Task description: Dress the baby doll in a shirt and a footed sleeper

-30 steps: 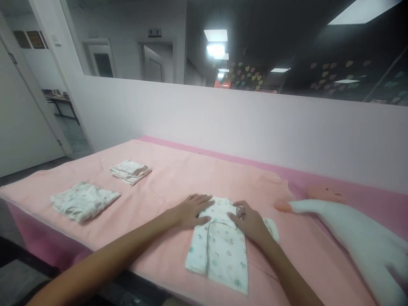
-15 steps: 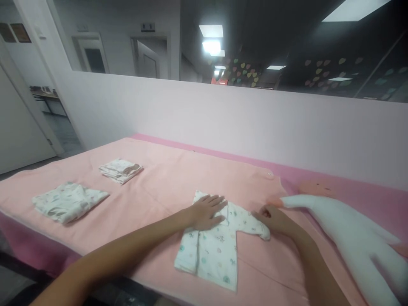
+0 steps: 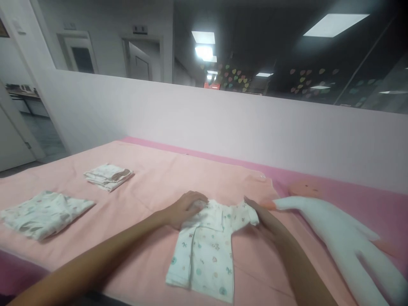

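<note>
A little white baby shirt [image 3: 204,250] with tiny colored pictures on it lies flat on the pink tabletop [image 3: 191,170]. It is close to the front edge, right in front of the person. Its two short sleeves stick out to the sides.

The left hand [image 3: 186,208] sits on the shirt's left sleeve. Its fingers [image 3: 196,199] are curled and pinch the cloth there, so that sleeve is bunched up. The right hand [image 3: 266,219] is at the shirt's right sleeve. The end of the sleeve lies over its fingers, so I cannot tell if this hand is open or closed on the cloth.

A soft doll [image 3: 338,238] in a white suit lies on its back to the right of the shirt. Its round pink head [image 3: 306,187] is near the wall, and one arm points toward the right hand and nearly touches it.

Far to the left lie two folded cloths with the same kind of print. A small one [image 3: 107,175] is farther back. A bigger one [image 3: 41,212] is nearer the front edge. They are well apart from the shirt.

A pale wall [image 3: 223,123] stands behind the tabletop.
</note>
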`<action>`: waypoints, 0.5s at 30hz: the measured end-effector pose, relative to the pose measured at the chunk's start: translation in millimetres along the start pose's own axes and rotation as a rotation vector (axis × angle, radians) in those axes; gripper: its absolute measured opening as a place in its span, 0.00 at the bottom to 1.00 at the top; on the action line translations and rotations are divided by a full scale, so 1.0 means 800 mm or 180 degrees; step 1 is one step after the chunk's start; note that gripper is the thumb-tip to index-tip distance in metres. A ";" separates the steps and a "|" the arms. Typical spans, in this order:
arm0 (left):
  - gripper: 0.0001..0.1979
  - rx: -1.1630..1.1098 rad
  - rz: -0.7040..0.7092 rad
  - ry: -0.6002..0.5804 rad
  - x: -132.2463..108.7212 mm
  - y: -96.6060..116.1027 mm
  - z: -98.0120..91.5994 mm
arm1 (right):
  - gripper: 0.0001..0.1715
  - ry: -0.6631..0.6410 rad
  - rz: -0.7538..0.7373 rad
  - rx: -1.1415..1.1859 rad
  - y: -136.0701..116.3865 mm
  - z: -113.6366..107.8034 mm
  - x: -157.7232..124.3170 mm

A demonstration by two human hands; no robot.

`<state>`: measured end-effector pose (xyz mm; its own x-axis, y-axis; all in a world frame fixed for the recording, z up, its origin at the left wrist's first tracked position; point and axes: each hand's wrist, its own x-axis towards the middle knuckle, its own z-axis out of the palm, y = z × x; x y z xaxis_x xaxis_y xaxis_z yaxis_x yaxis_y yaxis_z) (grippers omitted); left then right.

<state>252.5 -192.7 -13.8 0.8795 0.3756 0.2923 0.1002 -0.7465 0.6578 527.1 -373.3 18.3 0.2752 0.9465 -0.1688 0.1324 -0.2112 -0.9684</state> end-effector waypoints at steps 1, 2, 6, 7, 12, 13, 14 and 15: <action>0.24 -0.0044 -0.0044 0.0157 -0.004 -0.002 -0.001 | 0.36 -0.0047 -0.0089 0.0186 -0.001 0.012 0.002; 0.23 -0.0076 -0.0115 0.0269 -0.007 -0.002 -0.002 | 0.35 -0.0090 -0.0186 0.0432 -0.002 0.024 0.004; 0.24 -0.0216 -0.0376 0.0415 -0.009 0.002 0.005 | 0.21 -0.0379 -0.0389 0.1453 0.001 0.077 0.011; 0.26 -0.0283 -0.0432 0.0422 -0.007 0.003 0.008 | 0.20 -0.0492 -0.0361 0.1516 0.004 0.088 0.013; 0.26 -0.0704 -0.1067 0.0530 -0.003 -0.004 0.024 | 0.20 -0.0378 -0.0389 0.1521 0.023 0.112 0.027; 0.25 -0.0758 -0.1213 0.0561 -0.003 -0.005 0.027 | 0.20 -0.0229 -0.0436 0.1564 0.026 0.110 0.029; 0.26 -0.0782 -0.1345 0.0581 -0.003 -0.006 0.029 | 0.19 -0.0071 -0.0490 0.1577 0.029 0.106 0.032; 0.27 -0.0772 -0.1457 0.0592 -0.003 -0.006 0.031 | 0.18 0.0098 -0.0552 0.1546 0.032 0.102 0.034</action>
<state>261.5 -203.9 -34.7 0.6720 0.7394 0.0420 0.3239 -0.3444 0.8812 460.3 -333.0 -25.7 0.3174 0.9483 0.0001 -0.2769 0.0928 -0.9564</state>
